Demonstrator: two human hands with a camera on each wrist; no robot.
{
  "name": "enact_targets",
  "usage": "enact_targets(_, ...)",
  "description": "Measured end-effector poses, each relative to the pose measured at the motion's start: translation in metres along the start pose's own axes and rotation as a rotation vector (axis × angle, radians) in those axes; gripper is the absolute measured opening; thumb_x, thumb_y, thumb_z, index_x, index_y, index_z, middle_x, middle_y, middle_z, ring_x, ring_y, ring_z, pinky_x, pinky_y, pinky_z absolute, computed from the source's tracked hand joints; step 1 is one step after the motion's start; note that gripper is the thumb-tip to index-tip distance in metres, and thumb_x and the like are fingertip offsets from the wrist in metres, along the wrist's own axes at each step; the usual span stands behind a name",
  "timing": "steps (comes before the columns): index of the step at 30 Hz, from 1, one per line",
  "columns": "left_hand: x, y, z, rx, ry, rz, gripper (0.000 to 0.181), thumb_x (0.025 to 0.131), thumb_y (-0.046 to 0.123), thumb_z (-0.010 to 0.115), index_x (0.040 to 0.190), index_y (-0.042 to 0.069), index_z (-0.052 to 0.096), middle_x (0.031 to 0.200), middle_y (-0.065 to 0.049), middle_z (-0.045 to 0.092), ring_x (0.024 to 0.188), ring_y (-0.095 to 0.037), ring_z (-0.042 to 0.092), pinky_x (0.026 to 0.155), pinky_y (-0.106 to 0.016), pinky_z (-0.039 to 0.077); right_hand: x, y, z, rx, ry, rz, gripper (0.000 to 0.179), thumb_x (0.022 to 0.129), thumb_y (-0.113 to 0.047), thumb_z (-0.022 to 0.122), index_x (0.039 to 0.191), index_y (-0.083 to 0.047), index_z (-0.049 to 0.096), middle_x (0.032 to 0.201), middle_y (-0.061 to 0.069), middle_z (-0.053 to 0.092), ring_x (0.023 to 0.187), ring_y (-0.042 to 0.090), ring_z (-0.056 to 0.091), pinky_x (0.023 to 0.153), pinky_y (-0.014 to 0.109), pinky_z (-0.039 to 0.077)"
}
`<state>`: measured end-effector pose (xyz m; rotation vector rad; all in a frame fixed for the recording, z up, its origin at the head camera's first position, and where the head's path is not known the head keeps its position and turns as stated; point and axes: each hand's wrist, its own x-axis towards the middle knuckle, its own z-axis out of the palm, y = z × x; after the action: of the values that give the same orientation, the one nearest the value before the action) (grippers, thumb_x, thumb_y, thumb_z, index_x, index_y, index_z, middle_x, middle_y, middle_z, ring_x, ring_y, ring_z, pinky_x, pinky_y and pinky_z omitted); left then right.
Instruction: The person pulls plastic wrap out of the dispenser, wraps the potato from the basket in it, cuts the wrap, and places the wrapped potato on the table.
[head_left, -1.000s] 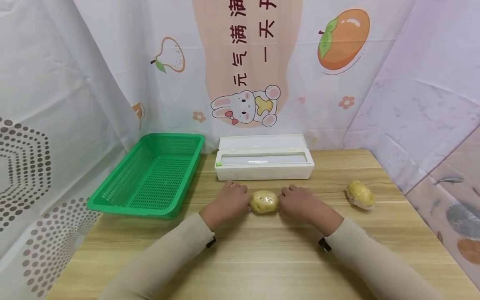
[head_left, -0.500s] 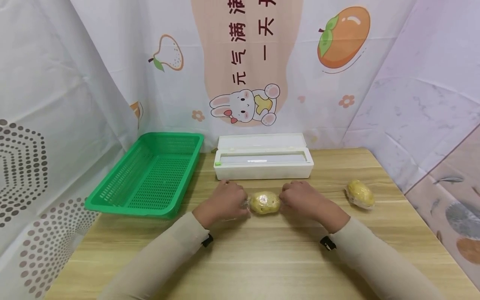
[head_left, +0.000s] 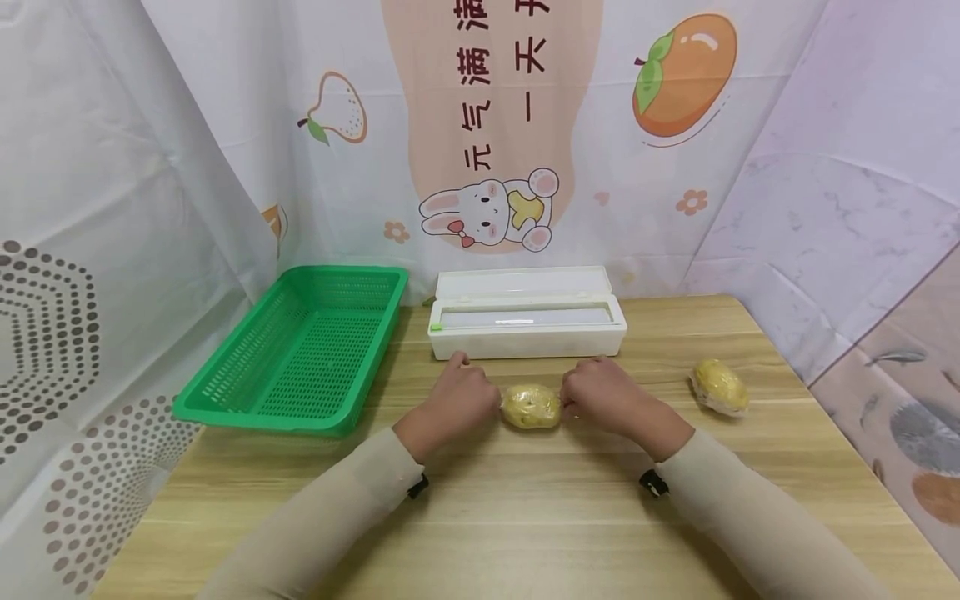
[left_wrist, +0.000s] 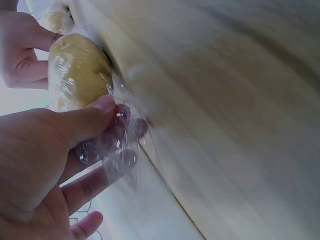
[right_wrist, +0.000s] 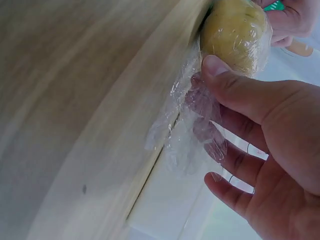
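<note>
A yellow potato (head_left: 531,406) wrapped in clear plastic film lies on the wooden table between the two hands. My left hand (head_left: 461,403) is at its left end; in the left wrist view its thumb and forefinger pinch the loose film (left_wrist: 122,155) beside the potato. At the opposite end, my right hand (head_left: 611,402) pinches another loose tail of film (right_wrist: 187,125) between thumb and fingers, seen in the right wrist view. The film lies over the other fingers of both hands. Farther right rests a second wrapped potato (head_left: 720,387).
Behind the hands stands a white cling film box (head_left: 528,343) with its lid raised and a green slider at its left end. A green plastic basket (head_left: 347,421) sits at the table's left. A printed cloth (head_left: 360,192) hangs along the back edge.
Both hands have shifted slightly on the film ends and the potato has turned a little between them. The basket, box and second potato stay where they were.
</note>
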<state>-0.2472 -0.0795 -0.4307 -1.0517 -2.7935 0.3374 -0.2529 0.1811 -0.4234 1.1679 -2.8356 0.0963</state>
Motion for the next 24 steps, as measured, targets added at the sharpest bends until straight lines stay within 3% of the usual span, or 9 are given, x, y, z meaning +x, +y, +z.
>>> enact_targets(4,-0.003,-0.006,-0.002,-0.124,-0.045,0.005,0.014,0.095,0.037,0.075,0.084,0.029,0.080,0.082,0.012,0.075,0.085,-0.015,0.062,0.103,-0.053,0.036,-0.002,0.002,0.000,0.035,0.003,0.016,0.009,0.082,-0.029,0.087,0.080,-0.030,0.079,0.086,-0.015,0.074,0.081,0.012,0.065,0.077,0.042,0.051)
enact_targets(7,-0.007,-0.011,-0.010,-0.186,-0.082,-0.014,0.023,0.093,0.048,0.074,0.096,0.025,0.079,0.103,0.007,0.076,0.100,-0.020,0.065,0.104,-0.054,0.038,-0.004,0.005,0.000,0.079,0.018,0.014,0.012,0.085,-0.026,0.085,0.077,-0.028,0.076,0.084,-0.014,0.072,0.078,0.011,0.064,0.074,0.039,0.051)
enact_targets(11,-0.018,-0.008,-0.024,-0.298,-0.044,-0.092,0.038,0.093,0.047,0.073,0.116,0.017,0.076,0.119,0.000,0.072,0.111,-0.023,0.065,0.100,-0.047,0.047,-0.006,0.008,-0.001,0.148,0.016,0.036,0.004,0.085,-0.020,0.080,0.088,-0.022,0.078,0.090,-0.010,0.075,0.084,0.013,0.068,0.079,0.040,0.056)
enact_targets(14,-0.032,0.013,-0.032,-0.667,-0.020,-0.182,0.032,0.096,0.035,0.072,0.119,0.012,0.073,0.106,0.001,0.072,0.096,-0.018,0.067,0.084,-0.035,0.056,-0.005,0.009,-0.004,0.262,-0.026,0.085,0.028,0.086,-0.015,0.073,0.113,-0.015,0.078,0.107,-0.003,0.077,0.101,0.019,0.071,0.090,0.045,0.058)
enact_targets(17,-0.046,0.042,-0.033,-1.241,-0.061,-0.286,0.038,0.097,0.021,0.069,0.129,0.000,0.064,0.105,-0.005,0.071,0.088,-0.020,0.070,0.074,-0.035,0.061,-0.002,0.012,-0.008,0.428,-0.067,0.104,0.039,0.092,-0.017,0.068,0.130,-0.008,0.069,0.119,0.005,0.075,0.113,0.025,0.070,0.096,0.048,0.057)
enact_targets(19,-0.052,0.058,-0.029,-1.617,-0.097,-0.373,0.051,0.098,0.014,0.065,0.140,-0.010,0.050,0.117,-0.016,0.068,0.098,-0.030,0.073,0.084,-0.040,0.062,0.002,0.015,-0.009,0.526,-0.082,0.098,0.041,0.097,-0.022,0.065,0.135,-0.006,0.066,0.124,0.008,0.074,0.116,0.026,0.070,0.098,0.049,0.056)
enact_targets(21,-0.054,0.067,-0.024,-1.915,-0.096,-0.472,0.058,0.098,0.008,0.061,0.145,-0.016,0.036,0.130,-0.030,0.061,0.113,-0.041,0.070,0.096,-0.047,0.059,0.005,0.018,-0.009,0.588,-0.091,0.089,0.041,0.101,-0.026,0.063,0.137,-0.005,0.064,0.124,0.009,0.074,0.115,0.025,0.070,0.098,0.048,0.057)
enact_targets(22,-0.053,0.070,-0.021,-2.032,-0.080,-0.528,0.059,0.099,0.005,0.059,0.146,-0.017,0.032,0.135,-0.034,0.057,0.120,-0.044,0.066,0.102,-0.048,0.055,0.007,0.018,-0.009,0.610,-0.098,0.086,0.042,0.102,-0.026,0.063,0.138,-0.005,0.063,0.124,0.009,0.074,0.115,0.024,0.070,0.098,0.048,0.057)
enact_targets(24,-0.052,0.073,-0.016,-2.167,-0.029,-0.596,0.059,0.098,0.002,0.056,0.146,-0.019,0.027,0.138,-0.037,0.054,0.129,-0.045,0.061,0.110,-0.049,0.049,0.008,0.019,-0.006,0.635,-0.114,0.096,0.041,0.102,-0.026,0.063,0.138,-0.006,0.063,0.124,0.007,0.074,0.114,0.022,0.071,0.098,0.046,0.057)
